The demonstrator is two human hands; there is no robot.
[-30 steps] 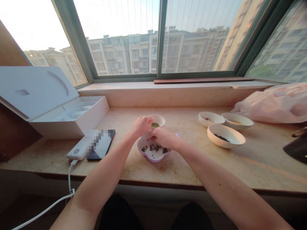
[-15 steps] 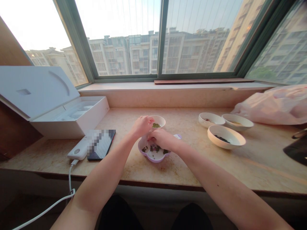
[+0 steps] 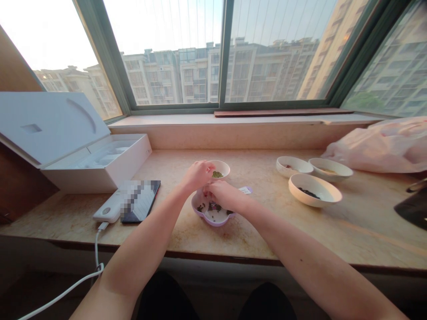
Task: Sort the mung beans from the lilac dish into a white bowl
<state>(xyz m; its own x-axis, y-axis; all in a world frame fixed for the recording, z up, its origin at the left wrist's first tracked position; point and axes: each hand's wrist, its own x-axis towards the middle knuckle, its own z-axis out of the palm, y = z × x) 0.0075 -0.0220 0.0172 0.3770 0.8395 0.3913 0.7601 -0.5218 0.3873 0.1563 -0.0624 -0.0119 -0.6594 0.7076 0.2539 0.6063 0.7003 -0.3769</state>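
The right hand (image 3: 227,195) has dipped to the purple dish (image 3: 209,223), fingers bunched; it and the curled left hand (image 3: 197,174) may hold something, but I cannot tell.

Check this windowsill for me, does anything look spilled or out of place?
No spill stands out. The one odd thing is a small white slip with a lilac end, lying just past the right hand beside the purple dish; it looks stray among the bowls.

The right hand (image 3: 227,194) is edging left across the lilac scalloped dish (image 3: 196,212), its fingers (image 3: 208,189) closing in on the dark green bits (image 3: 214,206) inside, and is uncovering more of the small white label (image 3: 246,190) just beside the dish's far rim.
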